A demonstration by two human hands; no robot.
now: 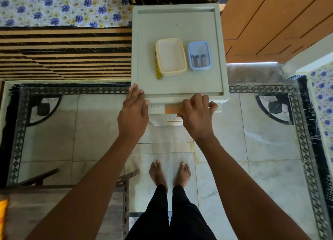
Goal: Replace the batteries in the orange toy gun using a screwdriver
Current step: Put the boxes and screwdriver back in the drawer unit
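A pale plastic drawer cabinet (180, 88) stands in front of me. On its top sit an empty cream box (170, 56), a blue box (199, 55) holding batteries (198, 60), and a yellow-handled screwdriver (158, 71) lying along the cream box's left side. My left hand (134, 111) rests with straight fingers on the cabinet's front left corner. The curled fingers of my right hand (197, 111) grip the orange handle (172, 109) of the top drawer. No toy gun is in view.
A bed with a flowered sheet (63, 7) and a striped wooden frame lies to the left. A brown wooden door (279, 23) is at the right. My bare feet (169, 173) stand on the marble floor. A metal frame (124, 184) sits at the lower left.
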